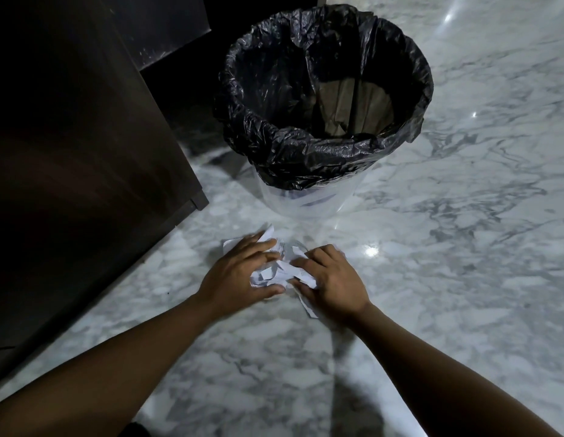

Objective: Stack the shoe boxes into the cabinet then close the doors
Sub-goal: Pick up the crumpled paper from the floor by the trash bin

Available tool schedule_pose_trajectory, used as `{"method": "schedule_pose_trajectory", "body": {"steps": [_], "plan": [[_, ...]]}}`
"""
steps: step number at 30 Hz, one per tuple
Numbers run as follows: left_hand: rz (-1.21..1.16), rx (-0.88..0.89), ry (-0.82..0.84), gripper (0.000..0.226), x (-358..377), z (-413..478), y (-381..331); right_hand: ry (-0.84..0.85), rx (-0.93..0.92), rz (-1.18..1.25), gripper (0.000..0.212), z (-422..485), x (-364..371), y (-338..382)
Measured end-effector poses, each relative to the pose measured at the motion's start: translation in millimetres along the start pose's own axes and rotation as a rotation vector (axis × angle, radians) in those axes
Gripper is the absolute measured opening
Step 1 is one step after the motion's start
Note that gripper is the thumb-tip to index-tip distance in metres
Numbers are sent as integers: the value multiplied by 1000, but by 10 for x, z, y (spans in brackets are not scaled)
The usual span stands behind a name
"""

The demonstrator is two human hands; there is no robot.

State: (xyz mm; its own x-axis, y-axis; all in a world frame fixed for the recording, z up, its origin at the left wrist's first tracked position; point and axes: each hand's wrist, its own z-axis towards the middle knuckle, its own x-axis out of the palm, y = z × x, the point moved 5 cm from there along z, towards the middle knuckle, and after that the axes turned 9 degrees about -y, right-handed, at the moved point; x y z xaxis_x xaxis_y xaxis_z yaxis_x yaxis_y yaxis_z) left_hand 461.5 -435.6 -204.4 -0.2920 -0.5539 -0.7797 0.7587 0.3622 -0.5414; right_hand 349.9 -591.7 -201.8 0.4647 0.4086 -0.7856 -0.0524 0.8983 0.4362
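The marble floor (463, 216) fills most of the view. At the left stands a dark wooden cabinet (85, 152), which shows only a flat side, so whether its doors are open cannot be told. No shoe boxes are in sight. Just beside the cabinet's corner is a clear waste bin (309, 197) lined with a black bag (274, 146), and something brown and flat, perhaps cardboard, lies at its bottom.

The step in hand looks like a tidy-up aside from the stacking itself: loose litter is being gathered off the floor in front of the bin.

Both arms reach forward and down, the hands meeting over a heap of crumpled paper scraps (277, 269). The left hand (239, 275) lies flat, its fingers nearly straight and pressing the heap inward, with the thumb along the near edge. The right hand (331, 279) has its fingers curled over the scraps and grips them against its thumb.

The next move likely calls for closing both hands round the heap without shedding the strip trailing under the right wrist, then lifting it over the bin's rim.
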Motion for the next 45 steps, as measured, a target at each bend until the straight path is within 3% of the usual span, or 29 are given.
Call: {"method": "schedule_pose_trajectory", "body": {"steps": [4, 8, 14, 19, 22, 24, 28, 32, 34, 40, 45], "plan": [[-86, -98, -86, 42, 56, 8, 2, -100, 12, 17, 18, 6, -16, -8], [-160, -177, -124, 29, 88, 25, 44, -153, -94, 4, 44, 32, -33, 18], [-368, -325, -133, 41, 113, 6, 65, -193, -105, -15, 60, 22, -52, -1], [-218, -210, -198, 27, -17, 62, -31, -234, -62, 44, 70, 96, -174, 37], [-102, -186, -213, 29, -17, 43, 11, -158, 9, 39, 70, 61, -101, -57], [-66, -184, -215, 40, -1, 20, 33, -81, 91, 25, 61, 37, -44, -121], [64, -24, -222, 65, -11, 3, -91, -30, 39, -101, 65, 108, -27, -60], [198, 119, -225, 49, 32, 0, -139, -32, 0, -149, 60, 186, -1, -58], [207, 103, -205, 39, 49, 0, -126, -33, 2, -142, 54, 191, 18, -66], [134, -11, -156, 46, 33, 2, -178, 25, 78, -102, 41, 202, 23, -83], [80, -102, -188, 32, 34, 42, -129, 43, 109, -25, 51, 201, 6, -77]]}}
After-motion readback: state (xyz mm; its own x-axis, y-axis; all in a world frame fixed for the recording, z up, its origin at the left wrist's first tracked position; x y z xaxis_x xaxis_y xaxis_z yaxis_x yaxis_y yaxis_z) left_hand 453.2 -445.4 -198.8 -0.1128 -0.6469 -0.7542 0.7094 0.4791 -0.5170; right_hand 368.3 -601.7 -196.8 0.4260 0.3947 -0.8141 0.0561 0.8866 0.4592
